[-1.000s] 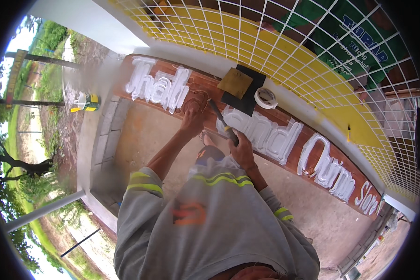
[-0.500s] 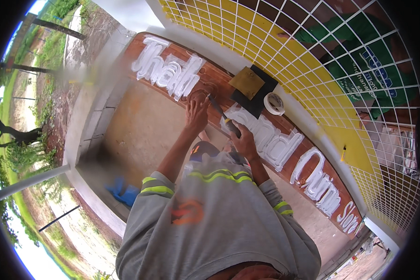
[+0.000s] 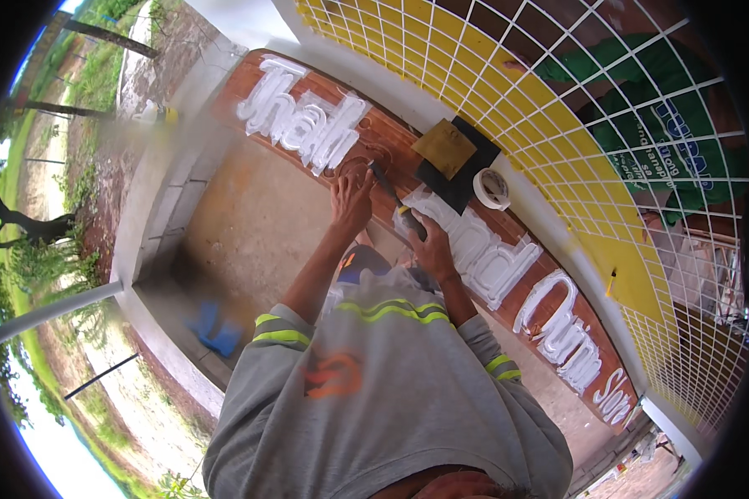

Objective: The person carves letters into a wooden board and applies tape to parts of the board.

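Note:
A long brown wooden board (image 3: pixel 391 137) with raised white letters lies across the view. My left hand (image 3: pixel 351 200) rests flat on it, between two groups of letters. Just to its right, my right hand (image 3: pixel 429 245) is closed around the handle of a thin dark tool (image 3: pixel 389 193). The tool's tip points up at the bare wood beside my left fingers. Grey sleeves with yellow reflective bands cover both upper arms.
A brown sheet (image 3: pixel 445 148) on a black pad (image 3: pixel 468 185) and a roll of white tape (image 3: pixel 492 189) lie on the board's far edge. A yellow-and-white wire mesh (image 3: pixel 516 75) stands behind. Below the board are a concrete floor (image 3: pixel 250 224) and a blue object (image 3: pixel 212 328).
The view has swung and come a little closer. Both hands stay on the board at the same spot, the right one still gripping the tool.

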### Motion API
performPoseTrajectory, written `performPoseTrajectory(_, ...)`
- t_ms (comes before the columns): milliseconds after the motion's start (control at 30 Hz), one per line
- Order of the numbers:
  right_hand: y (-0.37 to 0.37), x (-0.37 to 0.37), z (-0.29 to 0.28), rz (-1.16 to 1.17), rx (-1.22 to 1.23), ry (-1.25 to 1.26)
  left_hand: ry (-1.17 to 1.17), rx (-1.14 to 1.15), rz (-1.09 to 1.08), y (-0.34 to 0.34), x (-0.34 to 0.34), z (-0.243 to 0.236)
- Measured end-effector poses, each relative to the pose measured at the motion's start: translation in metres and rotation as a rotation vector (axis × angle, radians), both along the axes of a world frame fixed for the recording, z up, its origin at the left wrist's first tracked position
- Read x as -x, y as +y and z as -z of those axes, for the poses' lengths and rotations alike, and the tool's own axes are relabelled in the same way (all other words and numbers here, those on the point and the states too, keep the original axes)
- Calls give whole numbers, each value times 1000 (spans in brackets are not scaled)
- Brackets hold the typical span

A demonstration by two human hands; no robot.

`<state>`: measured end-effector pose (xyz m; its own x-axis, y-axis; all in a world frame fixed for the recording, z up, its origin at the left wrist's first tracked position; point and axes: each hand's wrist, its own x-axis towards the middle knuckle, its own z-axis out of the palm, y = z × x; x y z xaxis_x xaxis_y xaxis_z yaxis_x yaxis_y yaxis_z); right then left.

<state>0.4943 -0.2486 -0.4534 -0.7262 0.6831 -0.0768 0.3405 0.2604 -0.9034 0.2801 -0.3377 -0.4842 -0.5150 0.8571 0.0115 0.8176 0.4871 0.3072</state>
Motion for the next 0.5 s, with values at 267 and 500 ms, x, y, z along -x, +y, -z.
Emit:
performPoseTrajectory(267,25,9,-11,-63,-42,-49,-13,46,-21,1,0,-3)
performPoseTrajectory(500,45,13,-13,-149,-63,-96,-147,64,-101,9,3,-9)
